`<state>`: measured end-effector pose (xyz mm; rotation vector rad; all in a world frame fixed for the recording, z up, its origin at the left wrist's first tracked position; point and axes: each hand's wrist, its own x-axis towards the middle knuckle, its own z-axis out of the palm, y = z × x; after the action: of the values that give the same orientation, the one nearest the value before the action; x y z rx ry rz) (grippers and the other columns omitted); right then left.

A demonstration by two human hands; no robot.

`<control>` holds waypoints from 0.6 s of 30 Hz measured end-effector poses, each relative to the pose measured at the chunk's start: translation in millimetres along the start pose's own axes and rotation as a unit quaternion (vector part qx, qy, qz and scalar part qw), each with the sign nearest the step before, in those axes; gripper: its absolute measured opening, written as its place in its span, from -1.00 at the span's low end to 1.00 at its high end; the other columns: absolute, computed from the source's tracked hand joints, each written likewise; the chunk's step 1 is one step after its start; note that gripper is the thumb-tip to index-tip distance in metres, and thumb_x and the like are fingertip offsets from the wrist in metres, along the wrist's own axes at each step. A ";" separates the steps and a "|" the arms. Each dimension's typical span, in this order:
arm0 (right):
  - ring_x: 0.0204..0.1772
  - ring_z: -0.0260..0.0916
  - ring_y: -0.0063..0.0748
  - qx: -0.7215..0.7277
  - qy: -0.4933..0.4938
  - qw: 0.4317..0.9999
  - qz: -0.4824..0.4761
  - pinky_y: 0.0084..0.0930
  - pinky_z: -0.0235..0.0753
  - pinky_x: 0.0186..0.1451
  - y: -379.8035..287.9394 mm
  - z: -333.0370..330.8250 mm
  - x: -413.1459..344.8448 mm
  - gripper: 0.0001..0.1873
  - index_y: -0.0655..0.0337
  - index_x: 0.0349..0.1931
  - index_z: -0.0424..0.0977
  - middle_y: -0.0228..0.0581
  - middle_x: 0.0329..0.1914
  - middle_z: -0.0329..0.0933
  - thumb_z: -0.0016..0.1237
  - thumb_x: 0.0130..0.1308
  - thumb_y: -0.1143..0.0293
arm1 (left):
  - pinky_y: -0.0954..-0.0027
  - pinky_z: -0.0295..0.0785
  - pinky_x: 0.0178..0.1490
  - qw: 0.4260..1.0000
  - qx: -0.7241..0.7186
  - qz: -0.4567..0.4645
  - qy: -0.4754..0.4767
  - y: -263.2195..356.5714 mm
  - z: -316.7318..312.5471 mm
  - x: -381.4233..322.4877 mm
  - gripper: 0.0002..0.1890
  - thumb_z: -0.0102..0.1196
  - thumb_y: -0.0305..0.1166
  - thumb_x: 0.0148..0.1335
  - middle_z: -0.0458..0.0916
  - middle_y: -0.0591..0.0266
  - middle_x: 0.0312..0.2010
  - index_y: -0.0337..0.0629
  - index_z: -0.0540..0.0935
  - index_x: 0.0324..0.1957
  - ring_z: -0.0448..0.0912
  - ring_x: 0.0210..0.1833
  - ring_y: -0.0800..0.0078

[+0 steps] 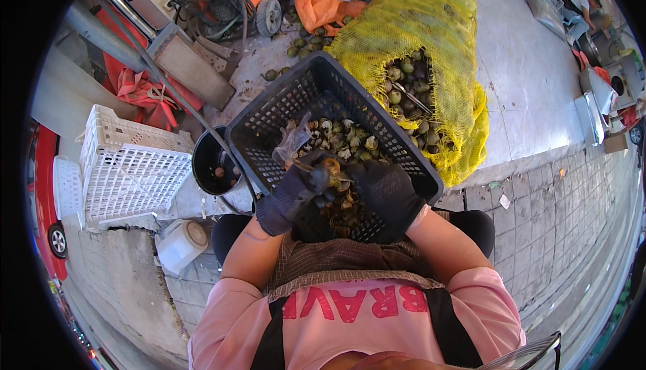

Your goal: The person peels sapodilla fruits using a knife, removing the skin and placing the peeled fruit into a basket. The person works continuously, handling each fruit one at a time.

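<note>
My left hand, in a dark knit glove, grips a partly husked nut, probably a walnut, showing brown and yellowish. My right hand, gloved the same way, is closed close beside it. A narrow blade-like tool reaches from the right fingers to the nut; its handle is hidden. Both hands are over a black plastic crate at my lap. Inside lie cut green husks, a crumpled clear plastic bag and, nearer me, browner husk pieces.
A yellow mesh sack, torn open, shows green-husked nuts and a metal tool. Left are a black bucket holding a few nuts, a white crate and a plastic jug. A wheeled machine stands behind; a person is far right.
</note>
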<state>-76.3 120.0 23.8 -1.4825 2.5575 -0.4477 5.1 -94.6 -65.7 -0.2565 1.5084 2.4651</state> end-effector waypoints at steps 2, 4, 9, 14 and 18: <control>-0.35 0.58 -0.08 0.025 -0.003 1.000 -0.009 -0.19 0.54 -0.35 -0.5 3.0 0.8 -0.77 0.15 -0.16 0.42 -0.10 -0.36 0.51 -0.03 0.16 0.37 | 0.43 0.58 -0.12 0.998 0.048 -0.036 -0.017 -2.9 -5.2 1.0 -0.29 0.21 0.06 0.18 0.61 0.16 -0.14 -0.33 0.39 0.16 0.60 -0.12 0.50; -0.37 0.57 -0.10 0.017 0.008 1.000 -0.007 -0.21 0.53 -0.37 -7.8 3.9 -2.9 -0.77 0.15 -0.17 0.43 -0.11 -0.37 0.51 -0.02 0.15 0.36 | 0.47 0.58 -0.22 0.998 0.041 -0.014 -0.047 6.9 4.5 -4.7 -0.31 0.25 -0.04 0.14 0.61 0.17 -0.17 -0.31 0.38 0.17 0.61 -0.22 0.50; -0.43 0.54 -0.19 -0.039 0.048 0.997 -0.049 -0.26 0.50 -0.43 -6.4 -9.9 -3.7 -0.80 0.13 -0.20 0.42 -0.18 -0.39 0.49 -0.03 0.17 0.34 | 0.54 0.54 -0.55 0.994 0.086 -0.056 -0.035 55.2 38.0 -18.2 -0.37 0.28 -0.26 0.12 0.61 0.14 -0.25 -0.31 0.34 0.18 0.62 -0.53 0.49; -0.42 0.54 -0.24 -0.067 0.057 0.995 -0.038 -0.27 0.49 -0.44 -1.3 -2.0 -2.0 -0.84 0.12 -0.22 0.41 -0.24 -0.44 0.43 -0.08 0.20 0.34 | 0.49 0.55 -0.58 0.991 0.088 -0.086 -0.053 62.1 33.8 -20.2 -0.28 0.31 -0.28 0.08 0.61 0.11 -0.30 -0.33 0.27 0.21 0.61 -0.57 0.47; -0.41 0.54 -0.24 -0.075 0.031 0.995 -0.055 -0.28 0.49 -0.43 -2.1 -3.7 -0.1 -0.83 0.11 -0.22 0.42 -0.24 -0.43 0.44 -0.07 0.18 0.35 | 0.51 0.52 -0.57 0.982 0.104 -0.152 -0.032 60.8 30.9 -20.0 -0.29 0.31 -0.32 0.04 0.61 0.10 -0.36 -0.34 0.29 0.21 0.60 -0.59 0.44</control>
<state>-75.5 119.8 28.1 -1.6934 2.6163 -0.3275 5.6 -95.9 5.3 -0.3373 1.5547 2.0445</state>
